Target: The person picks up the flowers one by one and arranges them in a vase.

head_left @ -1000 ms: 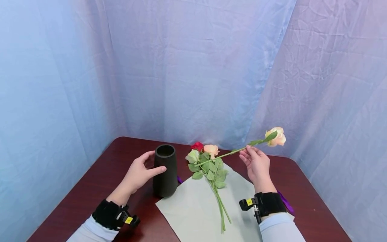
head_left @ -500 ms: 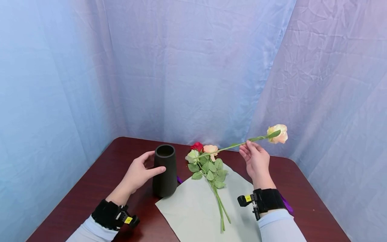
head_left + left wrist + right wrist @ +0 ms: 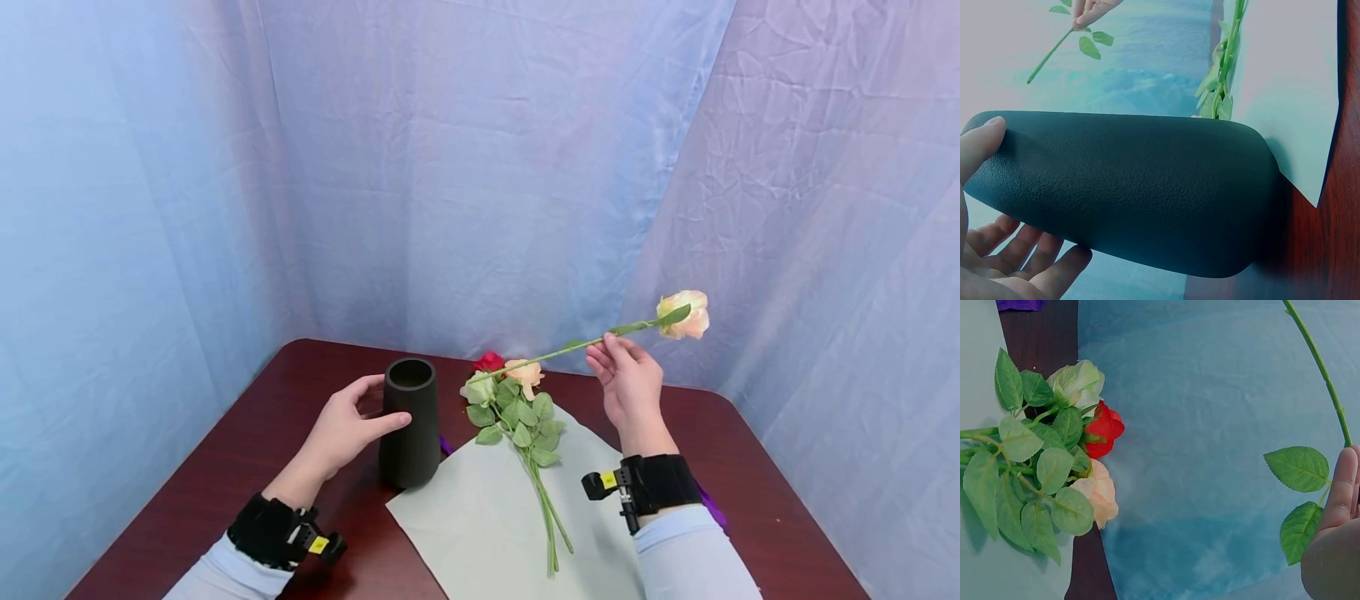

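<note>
My left hand [image 3: 341, 433] grips a dark vase [image 3: 409, 433] near its top, thumb on the front and fingers round the far side. The vase stands upright on the table, its mouth uncovered. In the left wrist view the thumb and curled fingers flank the vase [image 3: 1129, 187]. My right hand [image 3: 630, 383] pinches the stem of a pale peach rose [image 3: 684, 315], bloom up to the right, stem end pointing left above the other flowers. A red rose [image 3: 1105, 430], a peach rose [image 3: 1099, 494] and a whitish-green rose [image 3: 1079, 381] lie together with leafy stems.
The lying stems rest on a pale sheet of paper [image 3: 495, 525] spread over the dark red wooden table [image 3: 360, 550]. Purple ribbon [image 3: 712, 507] shows by the right wrist, and more purple behind the vase. Blue curtains [image 3: 480, 167] hang around the table.
My right hand has risen and shifted slightly left with the peach rose, lifting the stem end over the lying blooms. The left hand and vase have stayed put.
</note>
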Motion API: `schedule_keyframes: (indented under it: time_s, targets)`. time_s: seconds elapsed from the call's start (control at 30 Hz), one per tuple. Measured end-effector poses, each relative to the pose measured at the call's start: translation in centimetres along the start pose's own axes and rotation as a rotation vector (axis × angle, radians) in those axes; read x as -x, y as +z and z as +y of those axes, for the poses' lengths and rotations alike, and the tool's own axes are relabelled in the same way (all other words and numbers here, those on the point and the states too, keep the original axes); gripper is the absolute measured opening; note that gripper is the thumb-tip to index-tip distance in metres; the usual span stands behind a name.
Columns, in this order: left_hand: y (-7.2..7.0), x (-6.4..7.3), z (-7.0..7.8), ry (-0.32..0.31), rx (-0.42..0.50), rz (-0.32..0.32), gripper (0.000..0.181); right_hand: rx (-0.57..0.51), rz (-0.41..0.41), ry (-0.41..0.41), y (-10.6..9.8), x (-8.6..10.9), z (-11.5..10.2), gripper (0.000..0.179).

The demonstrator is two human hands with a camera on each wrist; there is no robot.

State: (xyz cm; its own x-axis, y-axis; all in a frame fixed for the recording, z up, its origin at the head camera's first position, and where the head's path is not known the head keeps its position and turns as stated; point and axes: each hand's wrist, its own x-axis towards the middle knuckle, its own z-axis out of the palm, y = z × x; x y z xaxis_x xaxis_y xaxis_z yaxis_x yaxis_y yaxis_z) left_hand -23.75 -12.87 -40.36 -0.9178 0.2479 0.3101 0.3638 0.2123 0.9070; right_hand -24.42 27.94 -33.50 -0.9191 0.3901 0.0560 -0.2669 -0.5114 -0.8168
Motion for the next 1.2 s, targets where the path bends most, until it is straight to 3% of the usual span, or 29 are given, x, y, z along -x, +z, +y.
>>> schedule_keyframes:
  time_s: [0.57,0.8,1.2]
  targets:
    - [-0.5,-0.1,-0.4,0.009,-0.032,0.018,0.061,0.003,-0.063,-0.042,3.5,0.2,0.1,0.023]
    - [-0.7,-0.1,-0.2,0.015,-0.012,0.05,0.059,0.011,-0.07,-0.047,4.9,0.2,0.1,0.018]
    - [-0.7,0.1,0.2,0.019,0.009,0.047,0.058,0.062,-0.084,-0.072,6.7,0.3,0.8,0.017]
